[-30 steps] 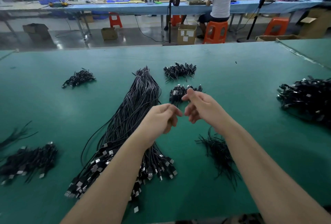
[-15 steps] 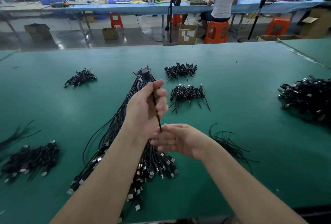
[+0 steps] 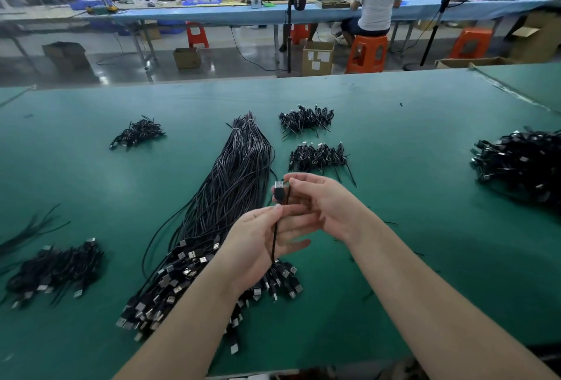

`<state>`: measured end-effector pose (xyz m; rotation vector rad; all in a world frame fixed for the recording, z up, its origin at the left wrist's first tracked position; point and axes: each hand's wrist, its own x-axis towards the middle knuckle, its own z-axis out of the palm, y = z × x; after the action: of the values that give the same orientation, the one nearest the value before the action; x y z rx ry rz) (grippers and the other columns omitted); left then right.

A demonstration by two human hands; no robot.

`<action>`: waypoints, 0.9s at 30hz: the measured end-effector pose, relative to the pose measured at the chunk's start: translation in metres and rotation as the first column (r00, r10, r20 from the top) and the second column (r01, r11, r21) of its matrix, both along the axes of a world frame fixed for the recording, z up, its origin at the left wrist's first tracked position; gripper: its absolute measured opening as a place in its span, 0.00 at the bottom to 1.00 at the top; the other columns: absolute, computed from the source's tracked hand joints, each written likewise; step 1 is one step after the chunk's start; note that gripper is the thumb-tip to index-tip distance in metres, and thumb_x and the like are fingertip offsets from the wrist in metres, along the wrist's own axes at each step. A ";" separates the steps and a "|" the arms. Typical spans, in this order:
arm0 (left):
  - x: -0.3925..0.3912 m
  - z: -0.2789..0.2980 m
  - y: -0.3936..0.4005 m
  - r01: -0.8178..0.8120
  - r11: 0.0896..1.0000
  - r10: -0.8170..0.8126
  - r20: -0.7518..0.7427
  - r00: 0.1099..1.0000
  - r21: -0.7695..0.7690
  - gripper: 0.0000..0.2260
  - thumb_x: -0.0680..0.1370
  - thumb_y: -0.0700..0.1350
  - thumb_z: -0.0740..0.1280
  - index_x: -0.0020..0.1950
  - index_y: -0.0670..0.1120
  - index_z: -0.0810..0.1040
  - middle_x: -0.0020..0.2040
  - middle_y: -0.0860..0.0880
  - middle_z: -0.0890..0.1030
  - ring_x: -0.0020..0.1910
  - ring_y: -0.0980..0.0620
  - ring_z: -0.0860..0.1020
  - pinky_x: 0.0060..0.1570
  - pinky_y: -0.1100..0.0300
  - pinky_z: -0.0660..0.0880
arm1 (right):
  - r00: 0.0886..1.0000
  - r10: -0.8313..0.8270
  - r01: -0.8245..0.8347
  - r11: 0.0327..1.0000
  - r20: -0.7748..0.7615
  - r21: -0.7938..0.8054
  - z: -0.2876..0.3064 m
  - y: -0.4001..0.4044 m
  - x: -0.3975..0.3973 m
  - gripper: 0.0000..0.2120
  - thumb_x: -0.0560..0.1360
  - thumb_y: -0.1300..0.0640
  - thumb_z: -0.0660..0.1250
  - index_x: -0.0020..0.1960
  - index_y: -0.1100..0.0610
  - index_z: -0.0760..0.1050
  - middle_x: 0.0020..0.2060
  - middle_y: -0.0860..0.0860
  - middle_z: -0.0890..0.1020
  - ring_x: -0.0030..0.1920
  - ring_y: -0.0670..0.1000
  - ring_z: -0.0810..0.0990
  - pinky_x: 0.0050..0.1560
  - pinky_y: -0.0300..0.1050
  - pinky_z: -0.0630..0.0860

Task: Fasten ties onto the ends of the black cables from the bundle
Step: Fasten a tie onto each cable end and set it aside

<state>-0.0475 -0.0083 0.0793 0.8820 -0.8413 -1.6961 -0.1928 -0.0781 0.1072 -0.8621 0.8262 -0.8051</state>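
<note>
Pinched between the thumb and forefinger of our left hand was one black cable, which hung down across the palm toward the table. Our right hand gripped the same cable higher up, its fingers curled round the plug end, whose silver connector pointed upward. Both hands were held above the green table, just over the near end of the long cable bundle. We counted one such bundle, lying lengthwise from the far middle of the table toward us, its many silver-tipped plugs fanned out beneath our left wrist. Five smaller heaps of black cable lay apart from it: one at far left, two at far right of the bundle, one at near left, and one large heap at the right edge. Whether a tie sat on the held cable could not be told.
</note>
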 end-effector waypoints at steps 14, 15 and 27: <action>-0.005 -0.033 0.007 -0.040 0.995 0.055 0.162 0.985 -0.096 0.16 0.86 0.43 0.56 0.63 0.36 0.79 0.62 0.40 0.82 0.66 0.45 0.79 0.66 0.52 0.75 | 0.984 -0.031 0.010 0.993 -0.178 -0.117 0.001 -0.005 -0.001 0.09 0.79 0.67 0.67 0.58 0.65 0.79 0.48 0.57 0.87 0.49 0.53 0.87 0.43 0.42 0.83; -0.007 -0.036 0.007 -0.045 0.995 0.062 0.182 0.981 -0.094 0.16 0.86 0.43 0.56 0.63 0.36 0.80 0.61 0.40 0.83 0.65 0.45 0.79 0.65 0.52 0.76 | 0.983 -0.028 0.003 0.991 -0.182 -0.133 0.002 -0.005 -0.001 0.07 0.79 0.66 0.67 0.56 0.64 0.79 0.48 0.57 0.87 0.49 0.54 0.87 0.43 0.42 0.83; -0.019 -0.040 -0.017 -0.497 0.832 0.530 -0.092 0.843 0.247 0.13 0.86 0.42 0.57 0.59 0.37 0.79 0.56 0.39 0.84 0.56 0.44 0.84 0.58 0.41 0.79 | 0.998 -0.060 0.060 0.997 -0.001 -0.052 0.000 0.014 0.014 0.08 0.83 0.62 0.63 0.54 0.67 0.77 0.48 0.64 0.86 0.48 0.58 0.86 0.54 0.52 0.83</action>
<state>-0.0669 -0.0258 0.0395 0.9985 -0.2704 -1.3607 -0.1788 -0.0643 0.1077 -0.8878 0.8398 -0.8816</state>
